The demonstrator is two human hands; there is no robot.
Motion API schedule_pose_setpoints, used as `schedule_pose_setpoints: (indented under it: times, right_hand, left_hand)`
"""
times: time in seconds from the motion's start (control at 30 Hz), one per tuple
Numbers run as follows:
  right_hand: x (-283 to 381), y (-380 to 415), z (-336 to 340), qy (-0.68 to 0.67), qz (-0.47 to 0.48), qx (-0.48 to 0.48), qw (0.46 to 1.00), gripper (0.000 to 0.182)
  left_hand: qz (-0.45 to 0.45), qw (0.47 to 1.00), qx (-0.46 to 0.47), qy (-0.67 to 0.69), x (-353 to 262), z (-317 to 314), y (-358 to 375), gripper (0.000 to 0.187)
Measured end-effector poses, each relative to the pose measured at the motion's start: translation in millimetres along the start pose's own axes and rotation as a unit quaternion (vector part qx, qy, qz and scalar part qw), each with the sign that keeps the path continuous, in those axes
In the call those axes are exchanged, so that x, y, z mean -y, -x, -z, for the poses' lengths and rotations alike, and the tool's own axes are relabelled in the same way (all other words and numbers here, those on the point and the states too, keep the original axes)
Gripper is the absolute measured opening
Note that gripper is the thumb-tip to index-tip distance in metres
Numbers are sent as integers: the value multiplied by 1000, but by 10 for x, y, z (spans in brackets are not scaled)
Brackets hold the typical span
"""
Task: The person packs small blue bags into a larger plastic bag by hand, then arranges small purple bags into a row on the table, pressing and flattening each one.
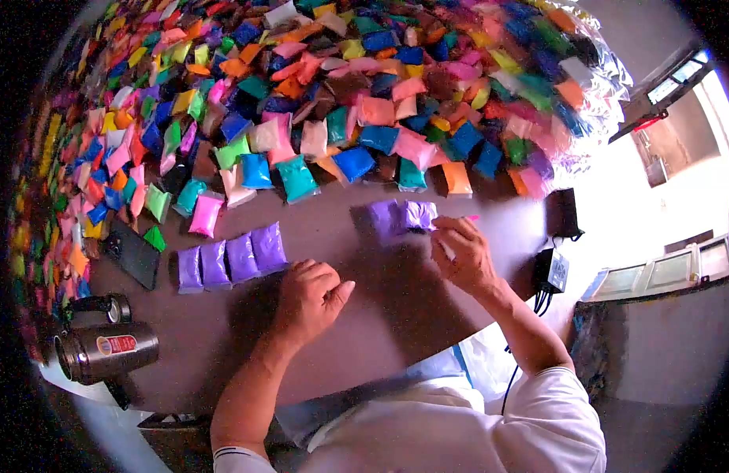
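Bare tabletop between hands, purple packets

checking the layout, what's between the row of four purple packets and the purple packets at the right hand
In the head view, only bare brown table lies between the row of four purple packets and the purple packets at the right hand.

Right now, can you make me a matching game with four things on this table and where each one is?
Things:
1. row of four purple packets
2. metal flask
3. black phone
4. right hand

Places:
A. lying on its side at the table's near left edge
B. touching a purple packet by the pile
C. flat, left of the purple row
D. just beyond the left hand

Pairs: 1-D, 2-A, 3-C, 4-B
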State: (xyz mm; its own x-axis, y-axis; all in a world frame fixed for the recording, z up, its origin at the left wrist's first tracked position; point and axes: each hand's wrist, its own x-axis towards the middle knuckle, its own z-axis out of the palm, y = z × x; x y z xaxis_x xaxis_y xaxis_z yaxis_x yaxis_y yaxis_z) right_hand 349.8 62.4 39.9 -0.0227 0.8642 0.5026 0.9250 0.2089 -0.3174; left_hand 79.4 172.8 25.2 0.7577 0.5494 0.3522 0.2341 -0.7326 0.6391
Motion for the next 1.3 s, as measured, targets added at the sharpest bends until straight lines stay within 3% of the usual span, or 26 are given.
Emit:
schedule_pose_setpoints:
  times: [0.07, 0.17, 0.3, 0.33, 0.43, 0.5, 0.57, 0.63, 0.7, 0.87, 0.93, 0.97, 1.03, 1.1, 1.13, 1.17, 1.23, 1.3]
  right_hand:
    - [-45, 11, -3, -28, -102, -35, 994, 15]
    - [-46, -176, -33, 18, -119, -76, 990, 18]
    - [-14, -356, -209, 55, -87, -37, 994, 26]
    - [-29, -358, -220, 58, -100, 42, 992, 32]
    - [-63, -383, -115, 8, -147, 122, 982, 41]
    - [-50, -345, -115, -10, -138, 73, 988, 39]
    - [205, -366, 4, -282, -332, 87, 896, 27]
    - [411, -354, -38, -359, -305, 84, 878, 25]
    - [571, -352, -206, -512, -277, 52, 812, 28]
    - [787, -401, -694, -567, -269, 63, 776, 25]
    - [821, -401, -728, -594, -266, 78, 755, 26]
    - [830, -401, -736, -619, -263, 92, 734, 26]
    - [803, -426, -724, -605, -252, 90, 750, 32]
    - [789, -476, -615, -568, -297, 190, 743, 42]
    - [778, -485, -660, -547, -296, 194, 759, 44]
    - [755, -479, -655, -549, -300, 194, 755, 44]
    - [721, -517, -615, -573, -305, 238, 723, 41]
    - [695, -512, -644, -570, -288, 224, 736, 38]
  left_hand:
    - [-1, 1000, -18, 10, 4, -31, -1, 21]
    - [1, 1000, -17, 20, 37, -68, 9, 21]
    - [5, 1000, -3, 8, 22, -25, -1, 22]
    - [10, 1000, 8, 2, 9, -5, -8, 24]
    - [-6, 1000, -23, 14, 6, -13, -16, 24]
    - [-2, 1000, -7, 9, 18, 6, 6, 23]
    - [5, 1000, 4, 1, 30, 23, 25, 23]
    - [10, 999, -10, 38, 1, 32, 34, 24]
    - [44, 997, 5, 62, -93, 115, 36, 26]
    - [143, 980, 104, 90, -178, 317, -40, 29]
    - [49, 996, -18, 72, -112, 215, -36, 29]
    - [52, 996, -18, 72, -100, 216, -35, 29]
    - [85, 993, 59, 62, -82, 225, -17, 30]
    - [98, 991, 36, 81, -77, 199, -7, 30]
    - [112, 988, 15, 102, -87, 184, 10, 31]
    - [115, 988, 19, 104, -95, 189, 23, 31]
    - [206, 968, 55, 133, -120, 248, 8, 35]
    - [221, 965, 40, 137, -161, 253, 0, 42]
